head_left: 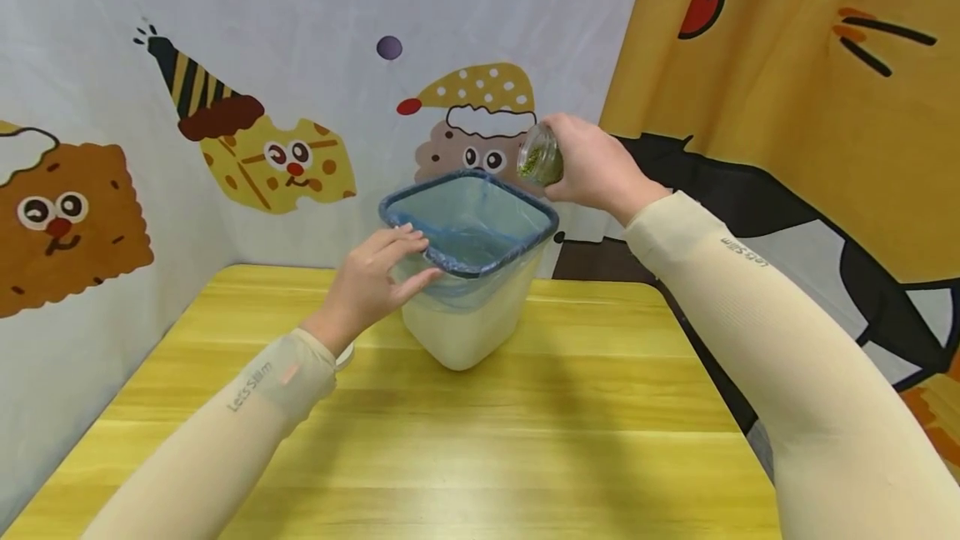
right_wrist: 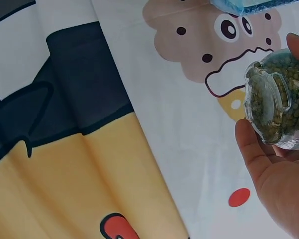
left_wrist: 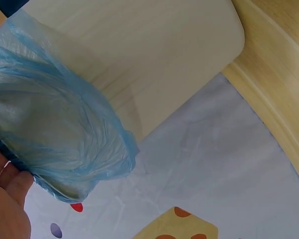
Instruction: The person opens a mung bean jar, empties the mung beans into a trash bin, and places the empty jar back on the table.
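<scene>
A whitish trash bin (head_left: 461, 340) stands on the table, lined with a thin blue plastic bag (head_left: 472, 227) folded over its rim. My left hand (head_left: 371, 273) holds the near left part of the rim, fingers over the edge and thumb on the outer side. In the left wrist view, its fingertips (left_wrist: 21, 184) pinch the bag-covered edge. Above the bin's right side, my right hand (head_left: 596, 169) grips a clear glass jar (head_left: 538, 158) tipped sideways, its mouth toward the bin. Small green beans (right_wrist: 291, 97) fill much of the jar in the right wrist view.
A wood-grain table (head_left: 465, 457) lies under the bin. Partly hidden behind my left wrist is a small white round object (head_left: 345, 355). A white cartoon-printed cloth (head_left: 300, 65) and an orange curtain (head_left: 720, 98) hang behind the table.
</scene>
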{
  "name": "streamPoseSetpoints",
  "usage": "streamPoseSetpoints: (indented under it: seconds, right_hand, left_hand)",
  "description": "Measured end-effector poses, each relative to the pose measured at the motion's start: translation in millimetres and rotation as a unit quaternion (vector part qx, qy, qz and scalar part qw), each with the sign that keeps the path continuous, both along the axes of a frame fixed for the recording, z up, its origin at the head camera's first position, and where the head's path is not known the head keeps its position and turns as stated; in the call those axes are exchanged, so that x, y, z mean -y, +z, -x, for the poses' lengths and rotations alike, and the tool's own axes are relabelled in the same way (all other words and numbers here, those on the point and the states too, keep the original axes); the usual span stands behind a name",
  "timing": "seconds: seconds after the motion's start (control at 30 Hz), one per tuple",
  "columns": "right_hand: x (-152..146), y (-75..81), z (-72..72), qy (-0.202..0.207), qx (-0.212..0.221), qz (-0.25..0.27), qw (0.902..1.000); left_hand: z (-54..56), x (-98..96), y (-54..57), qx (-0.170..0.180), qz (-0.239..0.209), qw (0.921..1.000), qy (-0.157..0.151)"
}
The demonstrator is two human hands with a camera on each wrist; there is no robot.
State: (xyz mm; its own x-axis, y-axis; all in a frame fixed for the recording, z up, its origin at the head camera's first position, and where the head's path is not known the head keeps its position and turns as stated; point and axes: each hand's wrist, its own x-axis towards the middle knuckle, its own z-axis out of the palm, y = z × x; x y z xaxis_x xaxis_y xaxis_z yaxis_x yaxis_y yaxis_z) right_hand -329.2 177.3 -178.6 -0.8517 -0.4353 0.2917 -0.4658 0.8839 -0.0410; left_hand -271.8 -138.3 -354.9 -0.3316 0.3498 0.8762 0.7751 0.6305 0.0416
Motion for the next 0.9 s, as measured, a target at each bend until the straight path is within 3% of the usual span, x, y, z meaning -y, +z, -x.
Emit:
streamPoseSetpoints:
  seconds: [0.47,0.9]
  right_hand:
    - [12,5.8,0.5,0.009,-0.009,-0.048,0.9988]
    - [15,3.2,2.9,0.02,-0.022,-0.056,0.998]
  left_hand:
    - [-0.8,0.3,-1.4,0.003,-0.004,1.0,-0.001]
    - [-0.7,1.6,0.2,0.005,-0.001,1.0,-0.007]
